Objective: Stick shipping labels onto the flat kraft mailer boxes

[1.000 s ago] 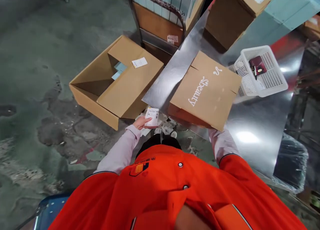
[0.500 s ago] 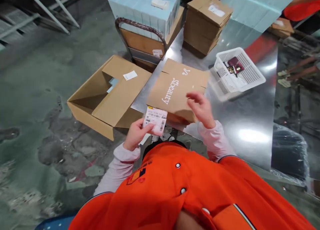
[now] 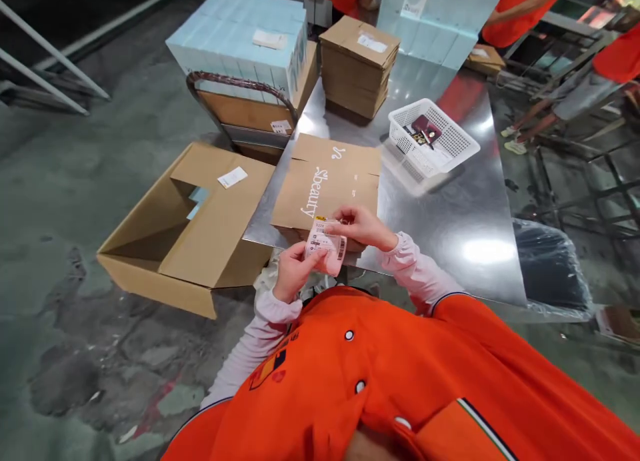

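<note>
A white printed shipping label point(image 3: 332, 253) with barcodes is held in front of my body, near the table's front edge. My left hand point(image 3: 294, 271) pinches it at the lower left, thumb on top. With thumb and fingers together, my right hand point(image 3: 364, 227) grips the label's upper edge. Just beyond my hands lies a closed brown cardboard box point(image 3: 330, 181) printed "Sbeauty" in white; my right hand overlaps its near edge in view, and I cannot tell whether they touch.
An open cardboard carton point(image 3: 235, 227) stands left of the metal table point(image 3: 450, 221). A white basket point(image 3: 460, 147) holding small items sits at the right. Flattened cartons point(image 3: 353, 81) are stacked behind. Pale blue boxes point(image 3: 240, 21) load a cart point(image 3: 240, 114). Other people in orange point(image 3: 530, 14) stand at the far right.
My right hand has come left and down from above the box and taken hold of the label's upper edge. My left hand still holds the label. The camera view has shifted.
</note>
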The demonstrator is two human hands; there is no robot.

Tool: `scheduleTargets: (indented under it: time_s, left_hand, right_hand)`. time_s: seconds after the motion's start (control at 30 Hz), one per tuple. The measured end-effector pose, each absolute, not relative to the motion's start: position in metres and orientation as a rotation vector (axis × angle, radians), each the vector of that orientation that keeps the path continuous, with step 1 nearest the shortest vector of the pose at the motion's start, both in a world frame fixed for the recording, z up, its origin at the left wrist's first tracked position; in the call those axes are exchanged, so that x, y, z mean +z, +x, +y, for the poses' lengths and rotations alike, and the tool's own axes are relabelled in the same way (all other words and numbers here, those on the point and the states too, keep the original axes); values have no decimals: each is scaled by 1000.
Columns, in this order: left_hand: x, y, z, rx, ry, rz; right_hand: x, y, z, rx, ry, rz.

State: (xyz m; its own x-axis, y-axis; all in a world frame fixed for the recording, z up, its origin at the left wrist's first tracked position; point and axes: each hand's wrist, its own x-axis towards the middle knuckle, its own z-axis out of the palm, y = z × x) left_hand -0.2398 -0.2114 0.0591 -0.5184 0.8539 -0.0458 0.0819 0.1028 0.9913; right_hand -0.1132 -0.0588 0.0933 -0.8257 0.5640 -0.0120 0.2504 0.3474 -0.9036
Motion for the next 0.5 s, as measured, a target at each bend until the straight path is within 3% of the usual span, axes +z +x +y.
scheduleTargets:
  time_s: [0.17, 0.37, 0.5]
  left_hand:
    - [73, -238, -204, 1543, 881, 1617]
    - [143, -240, -207, 1634, 924, 1483]
    - [125, -248, -201, 1388, 844, 1416]
  right_hand:
    - [132, -100, -67, 1008, -562, -2267]
    - [227, -100, -73, 642, -363, -2228]
    - [192, -120, -45, 712, -501, -2188]
